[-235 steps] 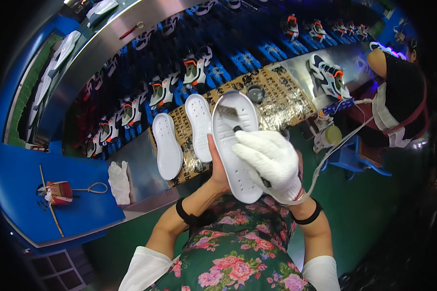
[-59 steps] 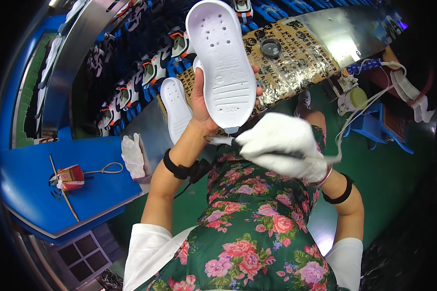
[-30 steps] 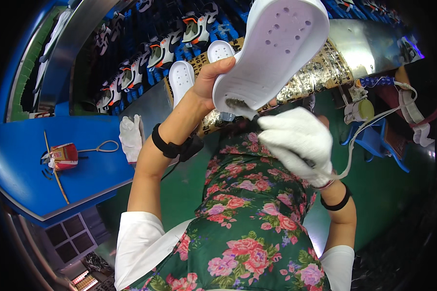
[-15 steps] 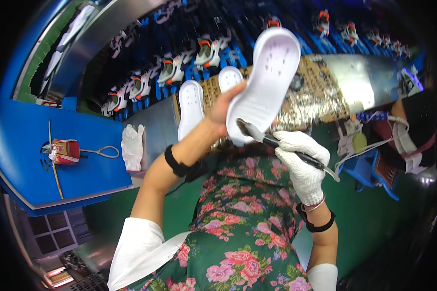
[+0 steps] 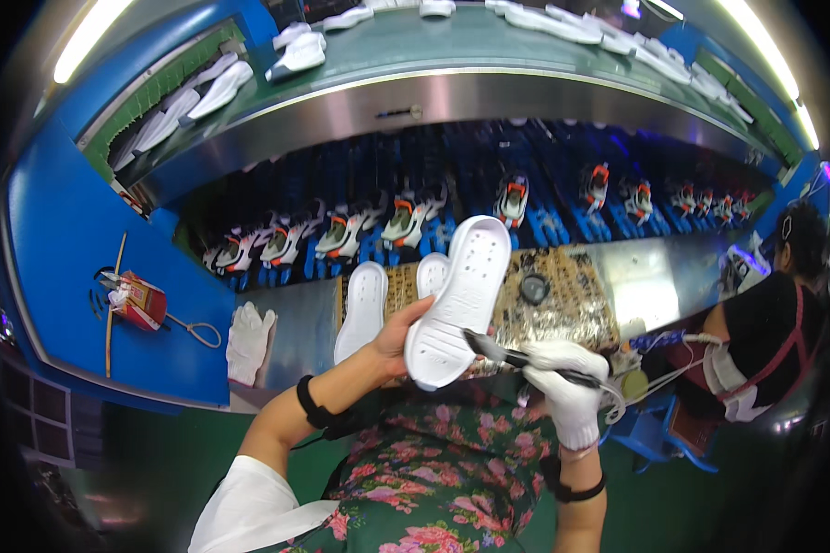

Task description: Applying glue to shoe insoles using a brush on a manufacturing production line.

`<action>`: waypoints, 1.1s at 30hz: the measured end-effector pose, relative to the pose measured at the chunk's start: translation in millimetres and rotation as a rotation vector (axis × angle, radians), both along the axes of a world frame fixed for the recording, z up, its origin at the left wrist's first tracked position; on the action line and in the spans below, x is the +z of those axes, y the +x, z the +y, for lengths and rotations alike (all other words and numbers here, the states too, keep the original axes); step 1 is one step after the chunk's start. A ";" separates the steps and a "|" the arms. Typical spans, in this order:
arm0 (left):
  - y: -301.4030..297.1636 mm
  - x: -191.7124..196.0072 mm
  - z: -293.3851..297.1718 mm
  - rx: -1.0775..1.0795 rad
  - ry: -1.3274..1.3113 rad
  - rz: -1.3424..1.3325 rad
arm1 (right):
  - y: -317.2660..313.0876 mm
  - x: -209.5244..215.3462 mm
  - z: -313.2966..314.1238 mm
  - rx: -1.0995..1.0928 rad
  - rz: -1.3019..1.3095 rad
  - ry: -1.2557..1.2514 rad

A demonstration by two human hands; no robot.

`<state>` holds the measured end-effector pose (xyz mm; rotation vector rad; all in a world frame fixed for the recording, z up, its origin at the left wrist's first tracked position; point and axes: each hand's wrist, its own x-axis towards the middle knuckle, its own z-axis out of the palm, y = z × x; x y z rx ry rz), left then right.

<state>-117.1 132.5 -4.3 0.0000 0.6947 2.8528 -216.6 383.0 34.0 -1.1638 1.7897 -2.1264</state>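
Note:
My bare left hand grips a white shoe sole by its left edge, holding it tilted above the bench with its inner face towards me. In my right hand, which wears a white knit glove, is a dark-handled brush. The brush's bristle end meets the right edge of the sole, between its middle and heel. Behind my left hand, another white sole lies on the bench, and a further white sole is partly covered by the held one.
A small black round dish sits on a foil-and-cardboard covering. A white glove lies at left. Beyond the bench, shoe uppers stand in a row under a conveyor carrying soles. Another person sits at right by a blue stool.
The brush has moved from the heel's inner face to the sole's right edge, a little further up. My view has tilted up, bringing the conveyor into sight.

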 end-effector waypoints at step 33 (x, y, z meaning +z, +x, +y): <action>-171.3 264.5 -223.1 1.293 -2.132 -0.199 | -18.1 -85.2 -16.6 -0.058 -0.792 -0.243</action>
